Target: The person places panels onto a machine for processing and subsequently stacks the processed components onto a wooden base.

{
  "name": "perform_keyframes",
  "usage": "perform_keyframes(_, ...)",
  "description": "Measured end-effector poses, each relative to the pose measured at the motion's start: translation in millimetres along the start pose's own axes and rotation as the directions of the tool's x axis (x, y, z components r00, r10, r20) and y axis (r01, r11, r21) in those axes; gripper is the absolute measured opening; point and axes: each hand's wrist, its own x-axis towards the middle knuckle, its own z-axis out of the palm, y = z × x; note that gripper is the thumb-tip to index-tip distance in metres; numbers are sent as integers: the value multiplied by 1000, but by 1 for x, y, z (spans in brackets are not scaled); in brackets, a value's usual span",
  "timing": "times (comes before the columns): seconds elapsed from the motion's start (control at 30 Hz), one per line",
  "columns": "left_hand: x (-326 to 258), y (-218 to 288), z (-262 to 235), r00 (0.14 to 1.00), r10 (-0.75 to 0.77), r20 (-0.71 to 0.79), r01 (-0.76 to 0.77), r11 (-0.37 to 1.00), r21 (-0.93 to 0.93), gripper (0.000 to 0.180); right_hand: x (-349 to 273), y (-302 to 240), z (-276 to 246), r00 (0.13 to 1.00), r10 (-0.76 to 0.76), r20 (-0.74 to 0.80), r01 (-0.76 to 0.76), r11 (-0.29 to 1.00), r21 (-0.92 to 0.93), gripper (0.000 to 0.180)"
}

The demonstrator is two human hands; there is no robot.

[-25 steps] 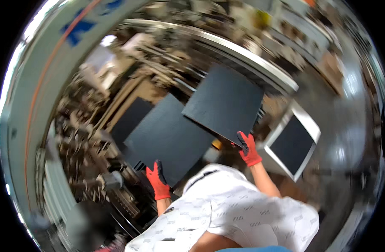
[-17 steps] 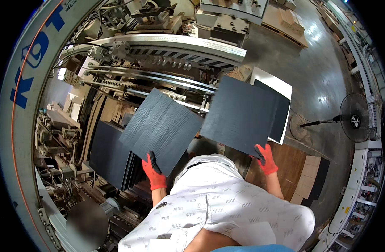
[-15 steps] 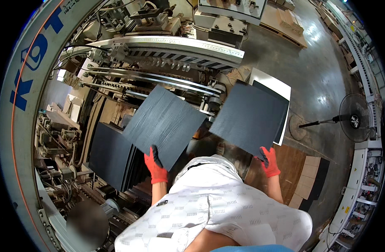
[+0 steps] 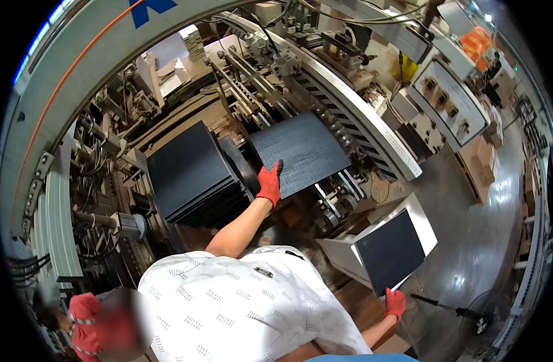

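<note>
My left hand (image 4: 270,183), in a red glove with dark fingertips, grips the near edge of a dark wood-grain panel (image 4: 303,151). That panel lies over the metal rails of the machine. To its left stands a stack of dark panels (image 4: 189,163). On the right, my right hand (image 4: 394,303), also red-gloved, is closed at the lower corner of another dark panel (image 4: 390,250). This one rests against a white board (image 4: 424,226), which shows past its edges. The right fingertips are partly hidden at that corner.
A long pale machine beam (image 4: 373,130) runs beyond the rails, with a control box (image 4: 448,99) past it. A floor fan (image 4: 481,324) stands at the lower right. One person in red (image 4: 86,326) is at lower left; another in an orange vest (image 4: 476,45) is far right.
My view has swung, so the machine appears turned. The left panel has moved over the rails. My right hand has lowered its panel against the white board.
</note>
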Motion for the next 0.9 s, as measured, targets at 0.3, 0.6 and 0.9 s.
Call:
perform_keyframes(0.3, 98, -12, 13, 957, 253, -142, -241, 966, 97, 26, 15, -210, -4, 916, -307, -259, 359, 914, 187, 35)
perform_keyframes(0.6, 103, -3, 42, 886, 333, -323, -215, 912, 350, 29, 31, -300, 14, 792, -570, -219, 604, 679, 417, 33)
perform_keyframes(0.9, 89, 14, 59, 825, 421, -377, -186, 832, 523, 36, 82, -387, 25, 424, -861, -282, 897, 355, 264, 22)
